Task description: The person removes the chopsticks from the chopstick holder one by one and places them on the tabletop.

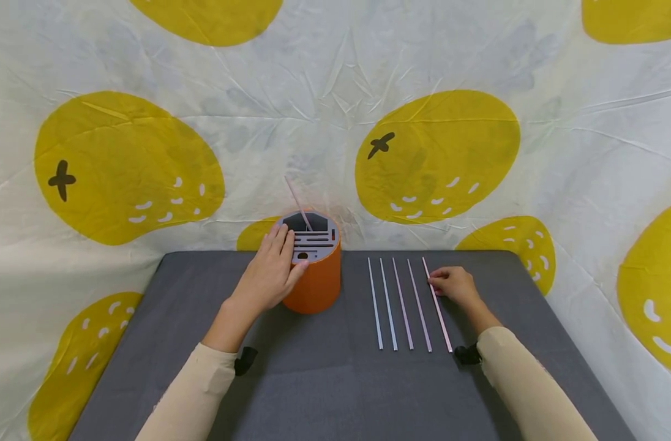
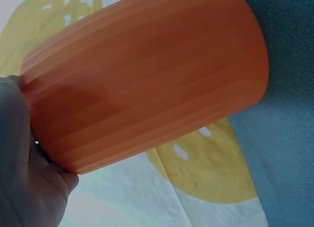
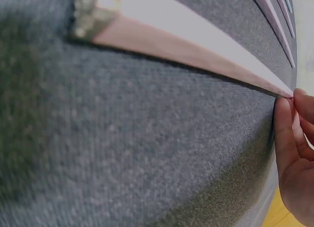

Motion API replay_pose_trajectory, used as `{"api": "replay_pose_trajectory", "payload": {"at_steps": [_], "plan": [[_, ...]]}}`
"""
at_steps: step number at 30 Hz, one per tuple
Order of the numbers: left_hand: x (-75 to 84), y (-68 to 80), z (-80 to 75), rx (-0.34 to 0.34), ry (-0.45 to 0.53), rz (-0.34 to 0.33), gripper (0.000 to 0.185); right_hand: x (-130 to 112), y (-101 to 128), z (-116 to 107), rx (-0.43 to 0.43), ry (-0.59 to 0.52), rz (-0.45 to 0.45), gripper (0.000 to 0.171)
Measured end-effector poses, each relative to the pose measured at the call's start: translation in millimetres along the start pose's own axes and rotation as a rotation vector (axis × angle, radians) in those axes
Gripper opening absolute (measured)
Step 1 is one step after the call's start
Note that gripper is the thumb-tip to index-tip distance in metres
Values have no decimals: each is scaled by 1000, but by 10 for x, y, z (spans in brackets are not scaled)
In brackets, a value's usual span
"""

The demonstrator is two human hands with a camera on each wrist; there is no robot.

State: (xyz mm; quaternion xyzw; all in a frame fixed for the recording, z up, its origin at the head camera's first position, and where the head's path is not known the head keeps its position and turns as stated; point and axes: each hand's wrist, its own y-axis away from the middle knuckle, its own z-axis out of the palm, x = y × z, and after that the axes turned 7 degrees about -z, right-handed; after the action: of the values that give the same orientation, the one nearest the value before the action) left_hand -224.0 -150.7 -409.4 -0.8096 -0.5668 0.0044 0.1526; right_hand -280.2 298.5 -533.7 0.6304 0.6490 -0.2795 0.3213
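Note:
An orange round desk organizer [image 1: 316, 288] with a grey slotted top stands at the back of the table. My left hand [image 1: 269, 266] lies on the left side of that top, fingers straight; the left wrist view shows its thumb [image 2: 68, 182] by the rim. One thin pinkish stick [image 1: 294, 195] leans up out of the organizer's rear compartment. To the right, my right hand [image 1: 455, 285] pinches the upper part of a pink stick [image 1: 442, 318] between thumb and fingers. Up close, that stick [image 3: 186, 38] looks flat-sided and lies along the cloth.
Several similar sticks [image 1: 403, 306], pale blue to lilac, lie in a row left of the pinched one. Dark grey cloth covers the table [image 1: 335, 392]. Behind it hangs a white curtain [image 1: 313, 79] with yellow fruit prints.

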Motion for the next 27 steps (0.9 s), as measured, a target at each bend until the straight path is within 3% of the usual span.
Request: {"api": "replay_pose_trajectory", "payload": {"at_steps": [10, 17, 22, 27], "plan": [[3, 6, -6, 2, 3, 4, 74, 38, 30, 39, 44, -75, 1, 26], [17, 0, -6, -3, 9, 3, 74, 34, 29, -27, 20, -79, -3, 29], [16, 9, -14, -10, 6, -1, 74, -85, -19, -64, 27, -27, -63, 29], [11, 13, -17, -15, 1, -4, 74, -355, -71, -80, 30, 19, -141, 26]]}}
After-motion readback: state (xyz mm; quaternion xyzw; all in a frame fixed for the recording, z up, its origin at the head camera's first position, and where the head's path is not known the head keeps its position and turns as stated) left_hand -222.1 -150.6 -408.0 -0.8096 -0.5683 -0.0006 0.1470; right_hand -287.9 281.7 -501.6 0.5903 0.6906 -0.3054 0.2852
